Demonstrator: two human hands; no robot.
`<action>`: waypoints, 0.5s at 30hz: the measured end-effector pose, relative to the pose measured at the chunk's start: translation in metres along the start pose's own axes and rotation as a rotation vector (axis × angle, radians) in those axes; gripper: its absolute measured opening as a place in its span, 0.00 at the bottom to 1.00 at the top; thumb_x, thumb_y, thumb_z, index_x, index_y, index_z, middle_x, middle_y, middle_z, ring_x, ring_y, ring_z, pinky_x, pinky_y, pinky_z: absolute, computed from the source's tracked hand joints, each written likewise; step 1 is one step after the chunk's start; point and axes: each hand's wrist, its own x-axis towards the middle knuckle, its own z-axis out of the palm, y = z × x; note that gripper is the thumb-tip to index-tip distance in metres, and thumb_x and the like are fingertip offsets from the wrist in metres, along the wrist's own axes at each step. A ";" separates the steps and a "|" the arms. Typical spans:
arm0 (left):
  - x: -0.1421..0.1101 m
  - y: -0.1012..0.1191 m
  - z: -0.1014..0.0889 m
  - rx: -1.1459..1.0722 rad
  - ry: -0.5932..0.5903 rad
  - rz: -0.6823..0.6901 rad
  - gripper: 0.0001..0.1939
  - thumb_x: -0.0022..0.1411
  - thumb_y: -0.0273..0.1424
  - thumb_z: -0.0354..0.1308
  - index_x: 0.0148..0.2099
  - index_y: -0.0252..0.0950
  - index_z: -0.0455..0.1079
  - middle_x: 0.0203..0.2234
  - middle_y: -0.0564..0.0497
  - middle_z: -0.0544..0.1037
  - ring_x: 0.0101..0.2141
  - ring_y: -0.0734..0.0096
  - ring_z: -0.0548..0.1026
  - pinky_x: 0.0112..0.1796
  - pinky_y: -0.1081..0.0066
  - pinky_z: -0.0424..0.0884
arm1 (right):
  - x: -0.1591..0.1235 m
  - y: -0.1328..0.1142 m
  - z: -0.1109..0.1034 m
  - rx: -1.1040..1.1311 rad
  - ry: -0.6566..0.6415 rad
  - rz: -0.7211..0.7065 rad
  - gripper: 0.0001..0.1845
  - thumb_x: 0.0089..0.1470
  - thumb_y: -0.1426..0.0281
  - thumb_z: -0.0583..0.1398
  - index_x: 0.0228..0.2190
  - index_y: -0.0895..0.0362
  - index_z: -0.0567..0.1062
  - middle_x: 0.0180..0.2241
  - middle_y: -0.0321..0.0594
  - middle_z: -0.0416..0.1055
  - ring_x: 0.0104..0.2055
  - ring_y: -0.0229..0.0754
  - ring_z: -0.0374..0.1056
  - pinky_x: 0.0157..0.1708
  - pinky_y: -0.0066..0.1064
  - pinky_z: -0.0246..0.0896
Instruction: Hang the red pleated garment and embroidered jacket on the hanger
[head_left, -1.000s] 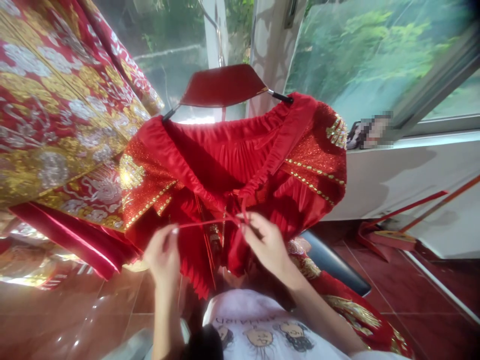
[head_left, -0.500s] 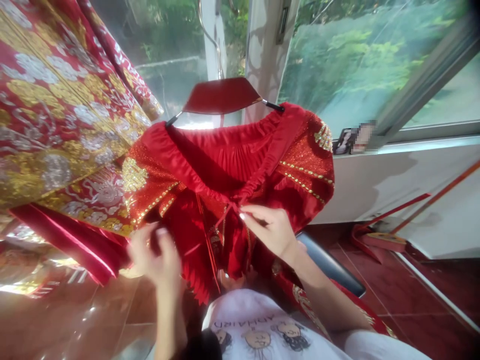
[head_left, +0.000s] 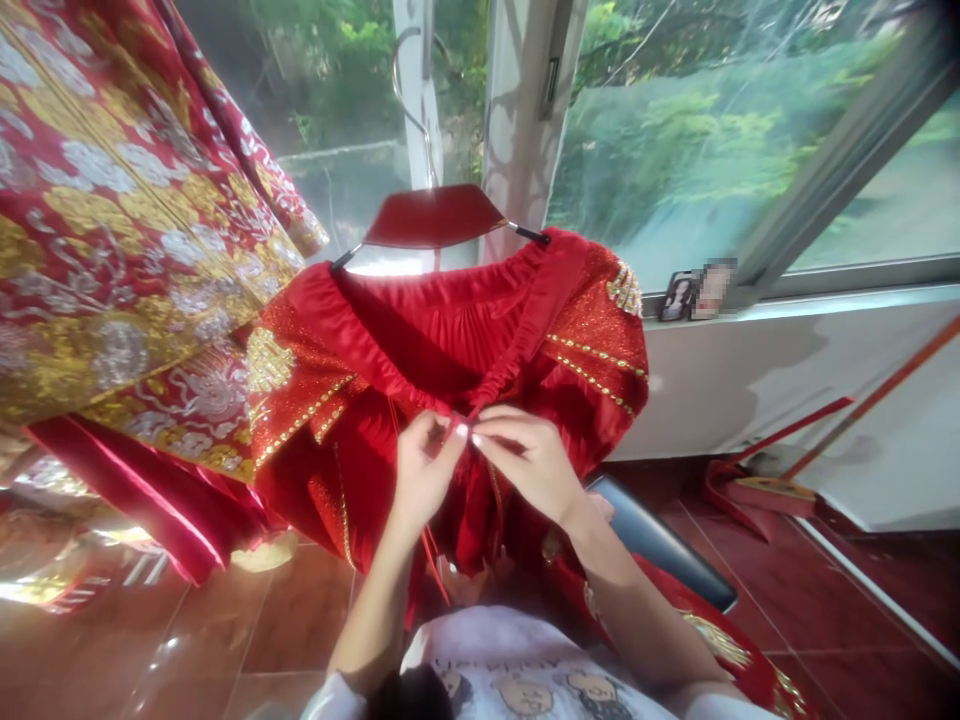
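Observation:
A red skirt [head_left: 450,320] with a gathered waistband, glittery orange-red panels and gold trim hangs from a clip hanger [head_left: 435,217]. At the front of the waistband, my left hand [head_left: 424,470] is closed, its thumb and fingers pinching a thin red tie cord [head_left: 471,418]. My right hand [head_left: 536,460] pinches the same cord, and both sets of fingertips nearly meet. The exact knot or loop is hidden by the fingers. Another thin red cord [head_left: 433,562] dangles below my left hand.
On the left hangs a red, gold and silver brocade garment [head_left: 112,230]. Behind stand the windows [head_left: 675,150], with a phone [head_left: 677,295] on the sill. A black padded seat [head_left: 667,545] is beneath the skirt, and a red dustpan [head_left: 780,490] rests by the wall.
My left hand has moved up and right from beside the skirt to the waistband and now pinches the cord. My right hand stays at the cord. The view has shifted slightly.

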 end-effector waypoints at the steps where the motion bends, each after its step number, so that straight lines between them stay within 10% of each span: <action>1: 0.001 0.001 -0.001 0.007 0.035 0.005 0.10 0.61 0.34 0.59 0.29 0.34 0.67 0.24 0.54 0.70 0.28 0.75 0.69 0.33 0.75 0.65 | 0.003 -0.002 -0.002 -0.014 0.000 -0.016 0.08 0.53 0.74 0.60 0.29 0.57 0.81 0.34 0.42 0.77 0.36 0.40 0.74 0.38 0.29 0.71; 9: 0.009 0.002 -0.010 0.076 -0.012 -0.160 0.08 0.61 0.33 0.55 0.38 0.34 0.72 0.24 0.53 0.75 0.22 0.72 0.73 0.27 0.72 0.70 | 0.021 0.007 0.011 0.059 0.051 0.145 0.13 0.51 0.77 0.56 0.32 0.58 0.81 0.35 0.42 0.78 0.36 0.42 0.75 0.40 0.32 0.71; 15: 0.019 0.009 -0.002 0.227 0.071 -0.017 0.05 0.57 0.28 0.57 0.30 0.34 0.72 0.23 0.54 0.73 0.26 0.76 0.70 0.29 0.77 0.64 | 0.032 0.013 0.032 0.204 0.242 0.184 0.11 0.44 0.76 0.53 0.21 0.58 0.75 0.20 0.35 0.71 0.21 0.34 0.64 0.22 0.25 0.59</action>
